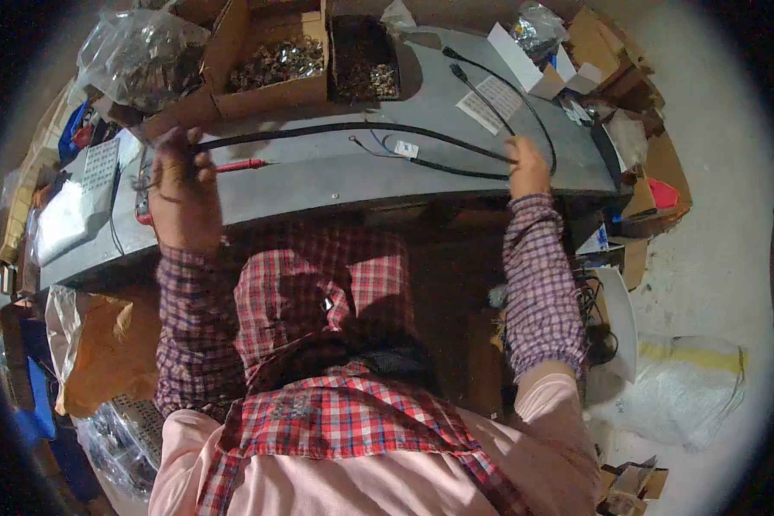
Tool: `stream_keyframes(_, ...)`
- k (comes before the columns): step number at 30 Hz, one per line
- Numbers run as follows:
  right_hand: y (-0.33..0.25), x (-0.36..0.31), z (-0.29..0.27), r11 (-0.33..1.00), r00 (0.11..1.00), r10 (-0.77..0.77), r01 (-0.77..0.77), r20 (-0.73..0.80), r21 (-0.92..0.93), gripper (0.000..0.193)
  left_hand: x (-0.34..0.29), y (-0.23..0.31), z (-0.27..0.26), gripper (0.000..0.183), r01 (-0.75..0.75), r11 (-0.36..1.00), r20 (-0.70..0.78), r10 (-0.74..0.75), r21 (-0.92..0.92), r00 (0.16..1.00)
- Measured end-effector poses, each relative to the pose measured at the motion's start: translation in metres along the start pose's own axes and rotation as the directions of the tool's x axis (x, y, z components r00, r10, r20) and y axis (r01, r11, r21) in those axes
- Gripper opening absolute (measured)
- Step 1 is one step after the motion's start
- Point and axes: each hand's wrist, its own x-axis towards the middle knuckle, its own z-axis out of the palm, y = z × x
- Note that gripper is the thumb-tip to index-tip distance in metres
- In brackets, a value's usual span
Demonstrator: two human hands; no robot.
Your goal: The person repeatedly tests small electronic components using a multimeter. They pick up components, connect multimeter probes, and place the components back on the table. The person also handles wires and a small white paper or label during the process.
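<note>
The right hand (529, 169) is closed on a black cable (361, 127), the strands gathered between thumb and fingers over the right part of the tabletop (301, 191). The left hand (185, 191) is raised at the opposite side, fingers partly curled; the cable's upper strand reaches its fingertips, but blur and shadow prevent me from confirming a grip. The cable bows lengthwise between the two hands. A shorter lower strand runs leftward from the right hand to thin loose wires, one ending in a ring terminal (353, 138). Beyond the right hand, the cable loops away to dark plug ends (451, 52). In my judgement, handling is under way and unfinished: the terminal is already fitted to its wire, yet is joined to nothing visible (whether any check has been passed cannot be established). A red probe (242, 165) lies just beside the left hand. As to markings, a white tag (407, 150) on the wires bears print too small to read; a white sheet (490, 105) near the plug ends carries rows of small marks, likewise illegible. No brand is identified. At the far edge stand a cardboard box (271, 103) of small metal parts (288, 62) and a bulging plastic bag (133, 52).
</note>
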Motion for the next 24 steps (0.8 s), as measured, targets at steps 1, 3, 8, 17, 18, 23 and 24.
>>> stream_keyframes(1, 0.044, 0.012, -0.002, 0.996, 0.995, -0.069, 0.065, -0.068, -0.060, 0.023, 0.003, 0.002, -0.013, 0.030, 0.217, 0.832, 0.029, -0.235, -0.511, 0.972)
stream_keyframes(3, 0.043, 0.034, -0.016, 0.979, 0.976, 0.128, -0.153, -0.177, -0.135, 0.019, -0.009, 0.011, -0.023, 0.038, 0.214, 0.864, -0.095, -0.286, -0.456, 0.953)
stream_keyframes(8, 0.029, 0.083, -0.087, 0.887, 0.774, 0.040, 0.263, -0.632, 0.379, 0.022, -0.043, 0.021, -0.064, 0.046, 0.233, 0.953, -0.258, -0.279, -0.195, 0.925)
stream_keyframes(17, -0.139, -0.072, -0.111, 0.779, 0.798, -0.589, 0.603, 0.128, -0.170, 0.021, -0.090, 0.027, -0.203, 0.035, 0.240, 0.892, -0.380, -0.085, 0.383, 0.921)
stream_keyframes(18, -0.122, -0.097, -0.080, 0.801, 0.789, -0.588, 0.598, 0.179, -0.005, 0.020, -0.099, 0.026, -0.205, 0.033, 0.218, 0.856, -0.332, -0.058, 0.469, 0.941)
stream_keyframes(23, -0.060, -0.171, 0.058, 0.915, 0.728, -0.395, 0.364, 0.561, 0.172, 0.015, -0.122, 0.019, -0.197, 0.028, 0.212, 0.880, -0.284, -0.092, 0.425, 0.954)
stream_keyframes(24, -0.049, -0.177, 0.075, 0.960, 0.655, -0.269, 0.244, 0.706, 0.140, 0.019, -0.123, 0.015, -0.194, 0.028, 0.215, 0.908, -0.323, -0.095, 0.359, 0.942)
